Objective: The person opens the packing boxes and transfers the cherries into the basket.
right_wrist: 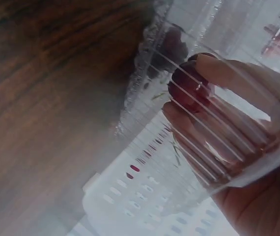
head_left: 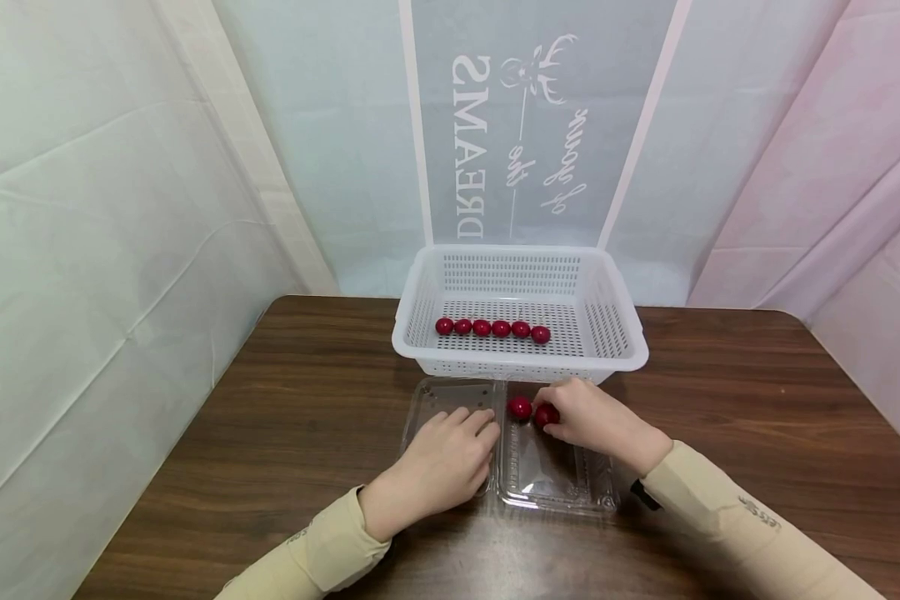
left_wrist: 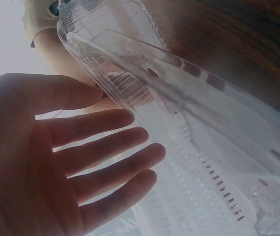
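Note:
A clear plastic clamshell box (head_left: pixel 543 492) lies unfolded on the table. In its right half my right hand (head_left: pixel 596 421) pinches a small, shiny dark-red round fruit (head_left: pixel 546 416) between thumb and fingers. The right wrist view shows that fruit (right_wrist: pixel 186 86) through the ribbed clear wall. A second red fruit (head_left: pixel 520 407) sits just left of it in the box. My left hand (head_left: pixel 446 458) is over the box's left half, the lid (head_left: pixel 450 392) with small holes. Its fingers look loosely extended in the left wrist view, with nothing held.
Right behind the box stands a white perforated plastic basket (head_left: pixel 630 354). Several red fruits (head_left: pixel 501 328) are lined up in a row on its floor. The dark wood table (head_left: pixel 307 400) reaches back to a printed cloth (head_left: pixel 547 167) hanging behind the basket.

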